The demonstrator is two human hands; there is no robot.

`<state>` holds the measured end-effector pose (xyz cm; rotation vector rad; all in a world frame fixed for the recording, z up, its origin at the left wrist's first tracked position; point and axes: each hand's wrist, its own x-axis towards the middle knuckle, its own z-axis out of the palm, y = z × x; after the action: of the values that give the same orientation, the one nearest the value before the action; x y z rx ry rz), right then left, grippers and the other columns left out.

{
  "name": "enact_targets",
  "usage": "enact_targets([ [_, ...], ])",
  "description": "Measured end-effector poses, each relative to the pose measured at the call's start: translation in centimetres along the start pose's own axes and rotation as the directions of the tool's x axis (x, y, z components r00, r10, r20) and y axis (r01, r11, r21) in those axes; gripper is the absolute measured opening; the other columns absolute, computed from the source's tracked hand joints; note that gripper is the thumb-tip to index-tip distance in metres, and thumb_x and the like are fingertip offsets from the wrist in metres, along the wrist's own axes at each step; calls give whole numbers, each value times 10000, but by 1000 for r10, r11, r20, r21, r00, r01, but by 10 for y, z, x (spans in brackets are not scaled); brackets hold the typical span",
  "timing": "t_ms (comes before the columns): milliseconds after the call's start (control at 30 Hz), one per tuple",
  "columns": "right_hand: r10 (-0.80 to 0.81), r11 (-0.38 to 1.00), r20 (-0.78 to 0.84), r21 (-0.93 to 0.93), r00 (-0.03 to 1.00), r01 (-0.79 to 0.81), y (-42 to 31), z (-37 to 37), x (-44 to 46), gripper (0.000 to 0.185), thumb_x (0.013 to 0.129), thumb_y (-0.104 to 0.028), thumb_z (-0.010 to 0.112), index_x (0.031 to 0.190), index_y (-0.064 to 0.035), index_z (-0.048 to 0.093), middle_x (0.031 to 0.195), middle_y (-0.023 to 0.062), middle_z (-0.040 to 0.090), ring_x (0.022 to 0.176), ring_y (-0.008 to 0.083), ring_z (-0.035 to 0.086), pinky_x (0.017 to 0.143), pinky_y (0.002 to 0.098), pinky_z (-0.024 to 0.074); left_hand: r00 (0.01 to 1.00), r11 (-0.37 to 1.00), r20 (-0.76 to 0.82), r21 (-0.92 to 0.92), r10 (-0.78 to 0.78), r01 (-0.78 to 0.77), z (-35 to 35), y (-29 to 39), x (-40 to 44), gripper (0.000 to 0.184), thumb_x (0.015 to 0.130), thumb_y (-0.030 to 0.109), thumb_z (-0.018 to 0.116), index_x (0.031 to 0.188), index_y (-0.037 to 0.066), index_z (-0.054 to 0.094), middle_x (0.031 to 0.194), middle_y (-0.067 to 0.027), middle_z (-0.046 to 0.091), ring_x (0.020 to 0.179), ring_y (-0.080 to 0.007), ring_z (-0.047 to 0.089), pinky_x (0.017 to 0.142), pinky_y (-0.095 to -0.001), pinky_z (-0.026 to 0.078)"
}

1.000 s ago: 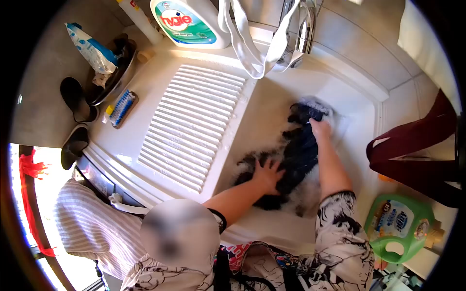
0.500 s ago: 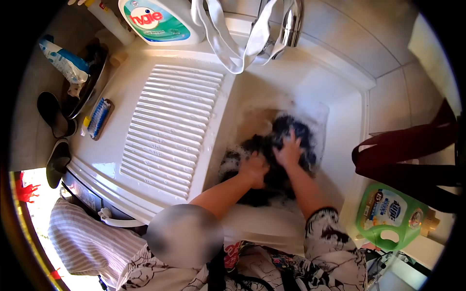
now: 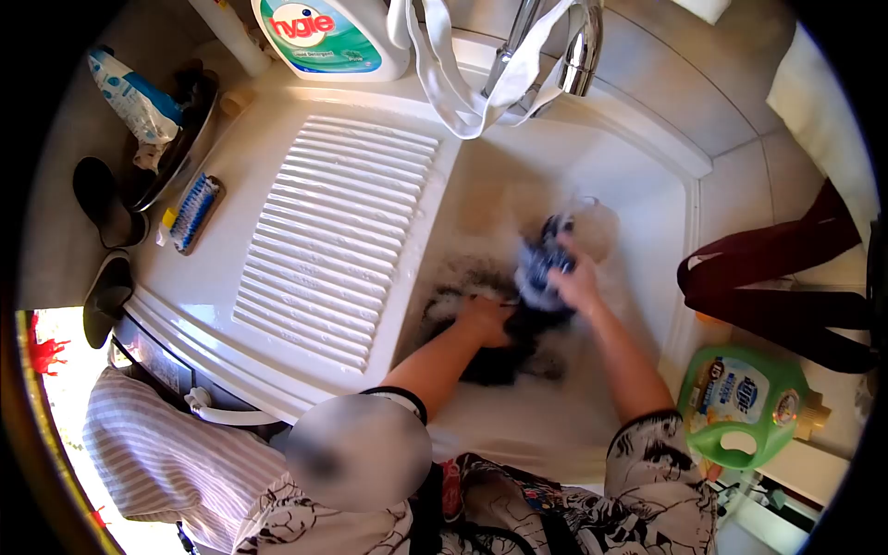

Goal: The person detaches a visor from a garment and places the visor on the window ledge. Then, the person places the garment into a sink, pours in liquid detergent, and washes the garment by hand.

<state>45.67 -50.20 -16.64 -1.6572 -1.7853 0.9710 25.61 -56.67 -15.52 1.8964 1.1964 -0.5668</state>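
Dark wet cloth (image 3: 499,359) lies in the water of a white sink (image 3: 675,231). At its left part, my left hand (image 3: 484,321) is down on the cloth with bent fingers, the tips partly hidden in the dark folds. My right hand (image 3: 579,280) grips a bunched, foamy part of the same cloth, raised above the rest and blurred by motion. Pale suds float around it. A ribbed white washboard surface (image 3: 338,240) slopes to the left of the basin.
A chrome faucet (image 3: 581,51) with white straps (image 3: 444,79) over it stands behind the basin. A white detergent bottle (image 3: 333,37) and a scrub brush (image 3: 197,215) sit at left. On the right are a green detergent bottle (image 3: 745,407) and hanging maroon fabric (image 3: 740,268).
My right hand has closed from spread fingers onto the cloth and lifted a bunch of it. My left hand stays nearly in place. The view has shifted slightly.
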Motion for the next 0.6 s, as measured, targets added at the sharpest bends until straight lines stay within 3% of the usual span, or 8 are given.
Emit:
enact_targets([
  [33,192,973,104,-149,976,-176,-35,-4,-36,602,639,-259,710,1199,-91,562,1097,189,606,1011,338,581,902,395,451,1000,1000,30,-25,-2,3,4,-2,5,671,804,557,521,1378,226,410,1472,-53,303,1339,-296,272,1076,-520,227],
  [67,-69,937,132,-332,989,110,-28,3,-62,587,631,-278,733,1179,-139,572,1151,156,555,1065,342,533,919,412,442,998,1000,64,-28,2,0,10,-5,12,676,801,558,526,1379,227,406,1465,-57,315,1336,-290,281,1074,-508,239],
  [167,-53,865,280,-467,958,184,-56,23,-96,568,658,-340,743,1193,-293,559,1421,110,285,1152,457,422,920,508,422,996,1000,89,13,13,-15,26,-13,24,691,793,560,541,1384,230,397,1443,-70,350,1325,-272,310,1068,-472,274],
  [267,155,899,146,-431,977,-78,-8,56,-60,546,732,-349,690,1251,-366,524,1530,88,99,1167,490,418,918,517,433,996,992,86,125,-19,8,19,-10,15,707,785,562,556,1388,233,388,1421,-83,385,1314,-253,339,1062,-437,310],
  [400,90,732,-49,-674,995,-100,13,43,28,552,764,-343,671,1283,-231,517,1474,62,266,1267,369,365,999,447,396,999,991,-6,122,49,-48,4,1,-6,757,770,546,602,1420,277,322,1513,-90,187,1379,-295,195,1076,-470,273],
  [500,152,705,-211,-662,966,-256,-10,24,84,473,777,-373,656,1187,-153,572,1412,85,359,1311,320,316,1005,541,339,994,993,-63,83,91,-86,11,0,5,816,748,533,638,1438,297,271,1533,-84,98,1386,-334,155,1068,-510,268],
  [567,579,611,-170,-557,797,-563,-25,10,111,523,813,-397,606,1274,-169,515,1412,101,378,1301,291,343,1044,497,312,987,993,-116,65,109,-102,11,-3,3,844,722,552,644,1438,312,266,1530,-103,97,1388,-329,155,1065,-522,269],
  [600,616,631,-170,-478,769,-611,-15,6,122,515,812,-369,607,1266,-145,513,1288,101,432,1210,281,398,984,470,343,987,993,-129,71,99,-90,11,-7,3,844,722,552,644,1438,312,266,1530,-103,97,1388,-329,155,1065,-522,269],
])
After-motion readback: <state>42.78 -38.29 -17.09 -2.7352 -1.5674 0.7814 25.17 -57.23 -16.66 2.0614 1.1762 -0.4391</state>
